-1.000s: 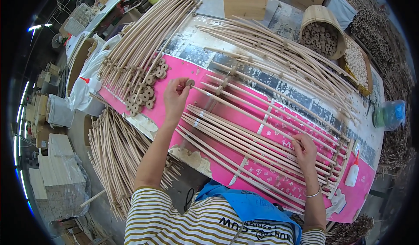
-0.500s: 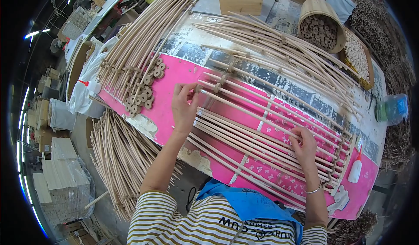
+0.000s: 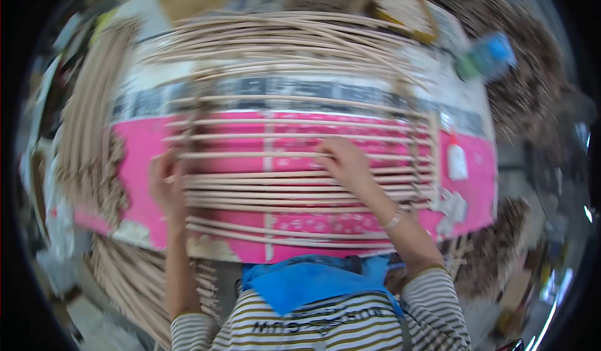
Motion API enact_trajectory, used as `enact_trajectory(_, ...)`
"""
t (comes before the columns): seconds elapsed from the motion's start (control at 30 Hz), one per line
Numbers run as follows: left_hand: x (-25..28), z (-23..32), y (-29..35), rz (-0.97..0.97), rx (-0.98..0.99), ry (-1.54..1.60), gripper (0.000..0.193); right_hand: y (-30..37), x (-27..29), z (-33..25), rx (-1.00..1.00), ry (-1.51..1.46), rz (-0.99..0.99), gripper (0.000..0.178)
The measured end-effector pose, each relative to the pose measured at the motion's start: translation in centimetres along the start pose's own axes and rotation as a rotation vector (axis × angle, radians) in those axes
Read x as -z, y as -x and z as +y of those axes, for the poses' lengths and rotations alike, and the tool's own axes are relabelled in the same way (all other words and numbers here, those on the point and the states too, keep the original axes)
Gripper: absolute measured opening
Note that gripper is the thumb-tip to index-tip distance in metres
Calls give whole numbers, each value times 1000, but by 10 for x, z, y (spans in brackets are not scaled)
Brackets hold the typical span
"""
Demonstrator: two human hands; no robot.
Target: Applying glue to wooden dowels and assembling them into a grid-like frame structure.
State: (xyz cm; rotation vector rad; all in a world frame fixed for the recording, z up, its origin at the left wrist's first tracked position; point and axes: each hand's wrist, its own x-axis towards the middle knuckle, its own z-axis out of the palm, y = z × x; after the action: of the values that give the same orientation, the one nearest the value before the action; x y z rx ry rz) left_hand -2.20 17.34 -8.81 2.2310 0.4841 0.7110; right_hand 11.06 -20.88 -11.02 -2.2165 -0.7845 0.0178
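Several thin wooden sticks lie side by side across the pink sheet (image 3: 141, 141) in front of me. My right hand (image 3: 345, 163) is closed, thumb and fingers pinching one wooden stick (image 3: 244, 155) a little right of its middle. At that stick's left end is my left hand (image 3: 166, 179), its curled fingers smeared by motion; whether anything is in them is hidden. Rows of small brown wooden rings (image 3: 413, 154) cross the sticks near their right ends, beside an upright wooden strip (image 3: 434, 163). The rings toward the left ends are blurred.
More sticks (image 3: 282, 35) lie along the table's far side, with a bundle (image 3: 94, 113) at left. A white glue bottle (image 3: 457, 158) with a red tip and crumpled white paper (image 3: 452, 210) are at right. Behind stand a box of pale pieces (image 3: 400, 7) and a green-blue plastic container (image 3: 488, 57).
The view has turned, so the table now lies nearly level across it. My right hand stays on the stick. My left hand, earlier pinching a wooden ring at its end, is now blurred.
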Motion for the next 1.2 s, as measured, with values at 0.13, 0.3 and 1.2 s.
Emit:
enact_trajectory(0.13, -9, 1, -7, -65, -24, -137, 33, -1, 7, -3, 31, 52, 73, 16)
enact_trajectory(0.3, -19, 2, -9, -99, -5, -125, 33, 4, 5, 7, 11, 58, 108, 16)
enact_trajectory(1.2, -11, -2, -10, -107, -29, -242, 34, -7, 10, -11, 138, 332, 107, 12)
